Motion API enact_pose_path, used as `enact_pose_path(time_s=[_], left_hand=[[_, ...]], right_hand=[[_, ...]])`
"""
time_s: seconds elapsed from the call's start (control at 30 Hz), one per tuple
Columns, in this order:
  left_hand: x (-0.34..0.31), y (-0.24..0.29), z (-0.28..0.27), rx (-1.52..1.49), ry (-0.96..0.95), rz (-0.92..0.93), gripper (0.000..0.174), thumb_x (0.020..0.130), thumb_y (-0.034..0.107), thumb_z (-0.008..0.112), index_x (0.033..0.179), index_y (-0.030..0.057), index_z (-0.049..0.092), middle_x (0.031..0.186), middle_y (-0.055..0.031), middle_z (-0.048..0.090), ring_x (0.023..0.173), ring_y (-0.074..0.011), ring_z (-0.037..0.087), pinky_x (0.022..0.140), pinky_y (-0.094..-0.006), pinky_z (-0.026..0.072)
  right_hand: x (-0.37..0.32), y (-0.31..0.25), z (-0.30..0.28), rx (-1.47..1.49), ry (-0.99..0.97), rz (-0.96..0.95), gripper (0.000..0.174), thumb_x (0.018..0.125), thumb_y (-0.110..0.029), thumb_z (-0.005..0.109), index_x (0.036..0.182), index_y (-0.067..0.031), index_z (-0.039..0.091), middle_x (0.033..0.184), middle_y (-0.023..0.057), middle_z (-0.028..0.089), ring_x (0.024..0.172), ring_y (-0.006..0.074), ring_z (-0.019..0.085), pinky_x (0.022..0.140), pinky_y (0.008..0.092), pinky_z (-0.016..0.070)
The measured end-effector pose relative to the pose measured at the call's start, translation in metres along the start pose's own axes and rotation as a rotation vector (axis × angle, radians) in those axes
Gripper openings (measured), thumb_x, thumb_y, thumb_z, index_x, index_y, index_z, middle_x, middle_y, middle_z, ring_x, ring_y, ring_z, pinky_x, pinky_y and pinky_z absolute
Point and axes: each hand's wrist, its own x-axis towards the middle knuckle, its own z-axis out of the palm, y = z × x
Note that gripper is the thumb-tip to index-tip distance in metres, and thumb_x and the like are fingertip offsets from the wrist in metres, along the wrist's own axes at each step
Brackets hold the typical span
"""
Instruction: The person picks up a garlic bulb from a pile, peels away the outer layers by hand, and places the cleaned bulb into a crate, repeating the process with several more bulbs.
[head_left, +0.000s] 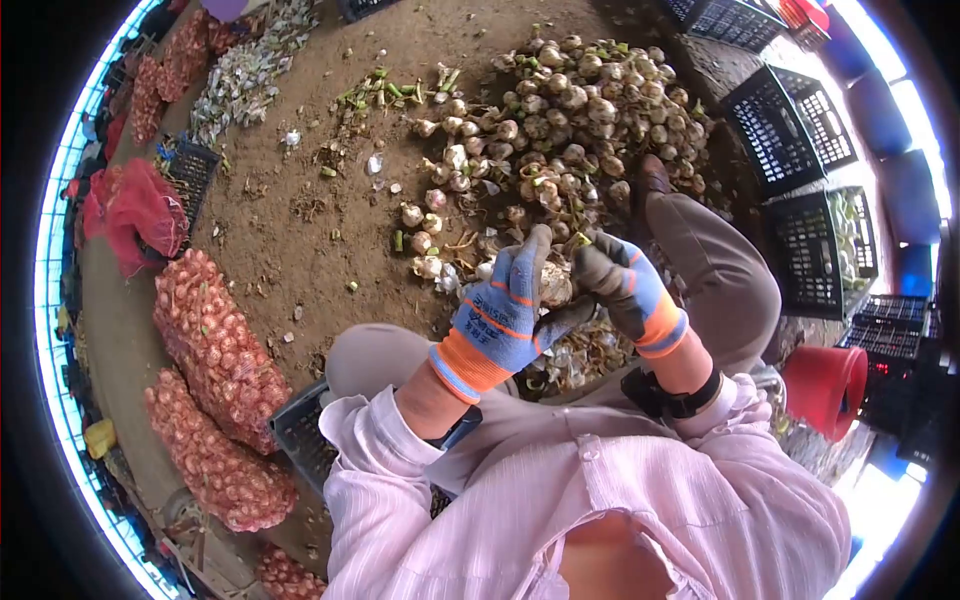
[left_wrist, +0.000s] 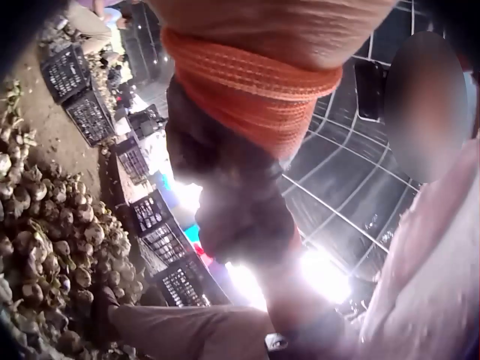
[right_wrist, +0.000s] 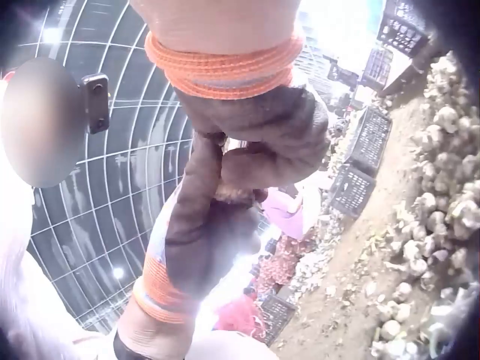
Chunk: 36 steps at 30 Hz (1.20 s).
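Note:
A pale garlic bulb [head_left: 556, 285] with dry outer skin sits between both gloved hands, above the person's lap. My left hand [head_left: 508, 305], in a blue and orange knit glove with a dark coated palm, grips the bulb from the left, thumb below and fingers along its far side. My right hand [head_left: 628, 290], in a matching glove, curls its fingers against the bulb's right side. A small greenish stub [head_left: 583, 240] shows at the right fingertips. In the right wrist view the dark gloved fingers [right_wrist: 259, 161] meet close together and hide most of the bulb.
A large heap of garlic bulbs [head_left: 600, 110] lies on the dirt floor ahead. Cut stems [head_left: 395, 92] and loose skins are scattered about. Full red mesh sacks [head_left: 215, 350] lie at left; black crates [head_left: 790, 130] and a red bucket [head_left: 825, 390] stand at right.

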Motion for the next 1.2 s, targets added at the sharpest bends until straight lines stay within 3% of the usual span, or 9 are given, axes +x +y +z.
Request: enact_pose_path(time_s=[0.1,0.2,0.47,0.73,0.87,0.93,1.0,1.1,1.2], left_hand=[[-0.011,0.030,0.010,-0.015,0.101,0.122,0.073,0.073,0.017,0.074,0.130,-0.0020,0.032,0.113,-0.0179,0.050,0.100,-0.0286,0.053,0.086,-0.0346,0.0447],[-0.029,0.068,0.012,-1.015,-0.017,-0.473,0.065,0.080,0.020,0.068,0.131,0.0011,0.033,0.106,-0.0115,0.054,0.093,-0.0183,0.055,0.079,-0.0300,0.0467],[-0.053,0.089,0.035,-0.722,0.130,-0.179,0.059,0.088,0.027,0.058,0.133,-0.0003,0.032,0.110,-0.0066,0.052,0.096,-0.0112,0.050,0.083,-0.0234,0.0430],[-0.048,0.115,0.014,-1.253,-0.006,-0.662,0.065,0.086,0.027,0.061,0.135,0.0014,0.027,0.088,-0.0050,0.056,0.061,-0.0093,0.053,0.051,-0.0227,0.0460],[-0.046,0.090,0.044,-0.296,0.346,0.025,0.059,0.081,0.028,0.065,0.126,0.0012,0.037,0.102,-0.0092,0.054,0.079,-0.0130,0.056,0.061,-0.0234,0.0496],[-0.054,0.084,0.043,-0.475,0.310,-0.227,0.057,0.083,0.040,0.061,0.121,0.0004,0.044,0.108,-0.0109,0.055,0.086,-0.0136,0.058,0.064,-0.0220,0.0507],[-0.059,0.084,0.037,-1.171,0.127,-0.589,0.055,0.085,0.044,0.057,0.118,0.0011,0.047,0.099,-0.0093,0.058,0.076,-0.0112,0.059,0.055,-0.0201,0.0489],[-0.058,0.084,0.037,-1.520,0.081,-0.767,0.055,0.087,0.050,0.050,0.115,0.0030,0.050,0.088,-0.0061,0.063,0.061,-0.0083,0.059,0.044,-0.0176,0.0448],[-0.053,0.102,0.032,-1.329,0.105,-0.733,0.056,0.087,0.052,0.048,0.116,0.0036,0.050,0.085,-0.0053,0.063,0.059,-0.0096,0.059,0.044,-0.0182,0.0448]], right_hand=[[-0.037,-0.005,0.010,0.125,0.013,0.032,0.017,0.083,-0.020,0.066,0.085,-0.0053,0.059,0.072,-0.0008,0.059,0.058,0.0061,0.053,0.049,0.0195,0.0420],[-0.059,0.002,-0.013,0.023,-0.113,-0.023,0.015,0.083,-0.019,0.065,0.085,-0.0046,0.059,0.071,-0.0004,0.059,0.059,0.0065,0.055,0.048,0.0195,0.0429],[-0.095,0.006,-0.003,0.143,-0.227,-0.173,0.026,0.083,-0.013,0.066,0.104,-0.0032,0.056,0.092,0.0027,0.061,0.085,0.0075,0.056,0.073,0.0201,0.0469],[-0.109,0.000,-0.014,0.120,-0.227,-0.056,0.020,0.084,-0.012,0.063,0.101,-0.0034,0.058,0.083,0.0028,0.064,0.070,0.0090,0.061,0.058,0.0236,0.0503],[-0.114,0.001,-0.006,-0.026,-0.049,-0.113,0.015,0.082,-0.011,0.065,0.092,-0.0022,0.059,0.081,0.0035,0.064,0.067,0.0107,0.060,0.055,0.0270,0.0478],[-0.098,0.013,-0.014,-0.983,0.143,-0.933,0.024,0.075,-0.009,0.070,0.093,-0.0006,0.057,0.080,0.0045,0.064,0.067,0.0092,0.056,0.057,0.0275,0.0460],[-0.096,0.013,-0.018,-1.111,0.141,-1.003,0.025,0.076,-0.008,0.070,0.097,-0.0005,0.058,0.079,0.0026,0.063,0.067,0.0079,0.054,0.059,0.0266,0.0456],[-0.107,0.005,-0.010,-0.052,0.047,-0.227,0.030,0.079,-0.009,0.068,0.106,0.0002,0.058,0.078,-0.0008,0.060,0.068,0.0095,0.054,0.063,0.0265,0.0460],[-0.109,0.005,-0.019,0.074,-0.097,-0.096,0.034,0.081,-0.010,0.067,0.111,0.0013,0.058,0.079,-0.0030,0.058,0.073,0.0103,0.054,0.068,0.0257,0.0456]])
